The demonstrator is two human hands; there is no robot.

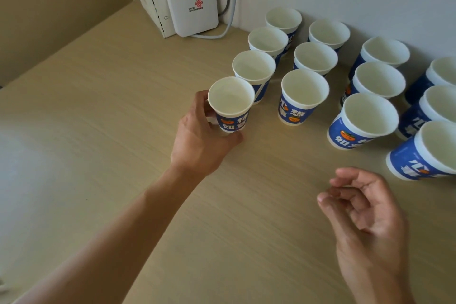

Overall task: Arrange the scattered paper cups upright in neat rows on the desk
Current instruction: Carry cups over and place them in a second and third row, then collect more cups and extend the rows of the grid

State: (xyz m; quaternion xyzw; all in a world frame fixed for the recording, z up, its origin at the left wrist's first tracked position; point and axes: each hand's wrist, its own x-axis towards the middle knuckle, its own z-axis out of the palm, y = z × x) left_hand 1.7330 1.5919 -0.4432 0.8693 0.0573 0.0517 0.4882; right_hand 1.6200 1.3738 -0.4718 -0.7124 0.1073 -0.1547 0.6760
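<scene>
Several blue-and-white paper cups stand upright in rows on the pale wooden desk. My left hand grips the front cup of the leftmost row, fingers and thumb curled round its lower wall; the cup stands upright on the desk or just above it. Behind it in that row stands another cup, with more lined up toward the wall. The row to the right begins with a cup. My right hand hovers over the desk near the front right, fingers loosely curled, holding nothing.
A white router and a second white box with cables lean against the wall at the back left corner. More cup rows run off the right edge, with one cup nearest my right hand. The wall stands close behind the cups.
</scene>
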